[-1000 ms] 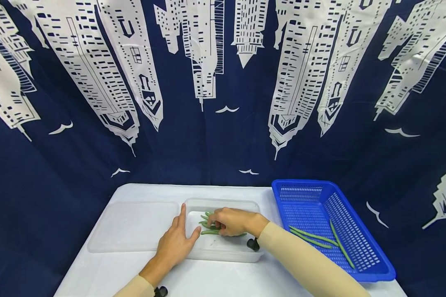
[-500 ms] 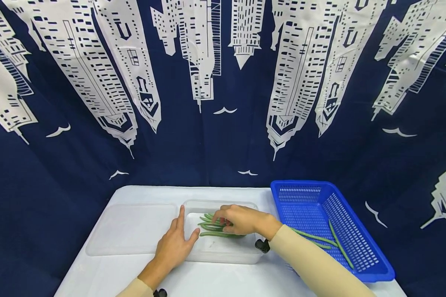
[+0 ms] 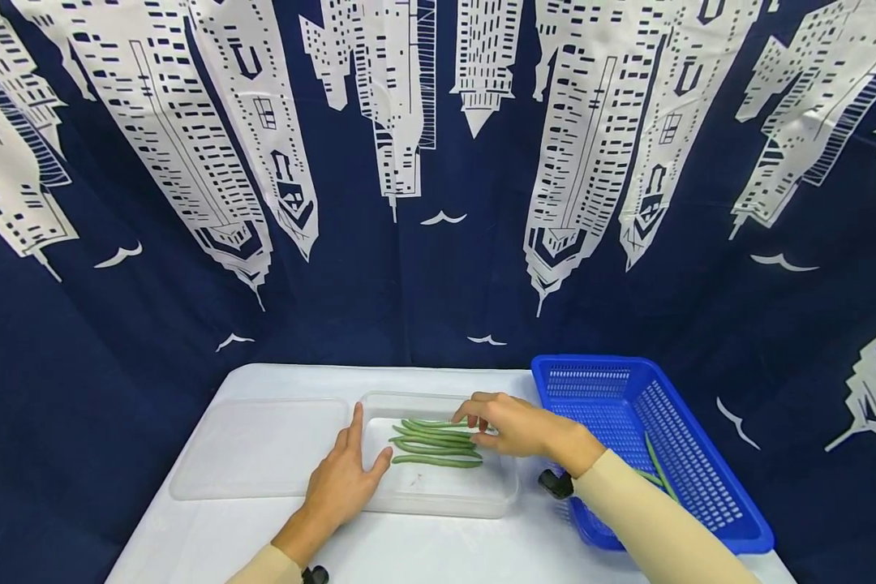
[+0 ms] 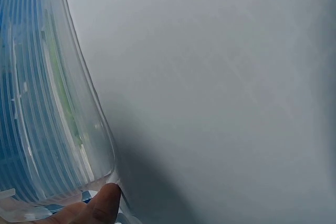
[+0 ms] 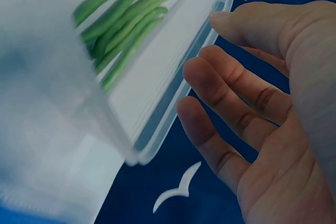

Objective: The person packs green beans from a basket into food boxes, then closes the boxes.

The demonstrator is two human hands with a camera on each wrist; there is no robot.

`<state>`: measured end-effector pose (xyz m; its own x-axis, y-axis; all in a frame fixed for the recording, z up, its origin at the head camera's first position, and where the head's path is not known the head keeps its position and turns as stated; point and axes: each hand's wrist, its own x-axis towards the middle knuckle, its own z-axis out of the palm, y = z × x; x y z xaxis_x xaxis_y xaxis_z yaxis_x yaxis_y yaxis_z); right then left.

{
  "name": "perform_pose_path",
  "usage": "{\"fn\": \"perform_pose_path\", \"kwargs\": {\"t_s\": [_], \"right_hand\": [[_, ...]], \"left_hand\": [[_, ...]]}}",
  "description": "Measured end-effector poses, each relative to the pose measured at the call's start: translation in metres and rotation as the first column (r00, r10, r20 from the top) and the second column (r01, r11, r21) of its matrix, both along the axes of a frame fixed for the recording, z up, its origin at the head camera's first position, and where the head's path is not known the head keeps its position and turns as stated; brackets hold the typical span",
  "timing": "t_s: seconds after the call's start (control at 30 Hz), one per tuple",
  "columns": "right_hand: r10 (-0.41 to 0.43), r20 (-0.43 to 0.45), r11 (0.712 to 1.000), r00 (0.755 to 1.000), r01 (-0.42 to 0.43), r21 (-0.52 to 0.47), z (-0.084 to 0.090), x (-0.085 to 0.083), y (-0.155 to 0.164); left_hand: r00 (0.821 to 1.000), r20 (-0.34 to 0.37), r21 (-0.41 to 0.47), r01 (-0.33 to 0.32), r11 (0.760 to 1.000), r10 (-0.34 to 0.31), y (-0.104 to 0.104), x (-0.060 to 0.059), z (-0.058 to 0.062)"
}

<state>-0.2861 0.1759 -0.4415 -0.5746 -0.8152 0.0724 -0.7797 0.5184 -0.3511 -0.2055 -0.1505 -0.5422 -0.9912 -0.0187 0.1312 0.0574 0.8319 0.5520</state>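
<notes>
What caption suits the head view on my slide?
Green beans in a clear container, left hand at its rim, right hand above.

Navy cloth backdrop [image 3: 401, 284], upside-down white skyscrapers [image 3: 584, 146], white birds [image 3: 444, 217], white tabletop [image 3: 423, 551]

Right-hand grip [image 5: 286, 135] just hangs loose beside a clear plastic container [image 5: 144, 90], fingers [image 5: 197, 121] kinda bent, can't tell if they're touching it. Bunch of green beans [image 5: 126, 22] lying inside, navy cloth [image 5: 220, 208] with white bird prints [image 5: 182, 188] behind.
</notes>
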Motion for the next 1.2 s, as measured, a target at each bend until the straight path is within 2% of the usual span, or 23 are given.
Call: {"fn": "perform_pose_path", "kwargs": {"t_s": [0.47,0.7,0.97,1.2], "right_hand": [[-0.137,-0.071,0.991,0.988,0.135,-0.022,0.010,0.006,0.058],[-0.223,-0.038,0.974,0.974,0.221,-0.043,0.013,0.010,0.086],[-0.270,-0.051,0.961,0.962,0.265,-0.078,0.010,0.010,0.121],[-0.306,-0.019,0.950,0.952,0.305,-0.062,-0.003,0.006,0.148]], "left_hand": [[1.000,0.018,0.006,0.004,1.000,-0.004,0.001,-0.001,-0.001],[1.000,0.007,-0.005,0.001,1.000,-0.001,0.001,-0.001,-0.002],[1.000,0.006,0.005,0.012,1.000,-0.012,0.002,0.000,-0.003],[1.000,0.000,0.005,-0.005,1.000,0.005,0.001,0.000,-0.002]]}}
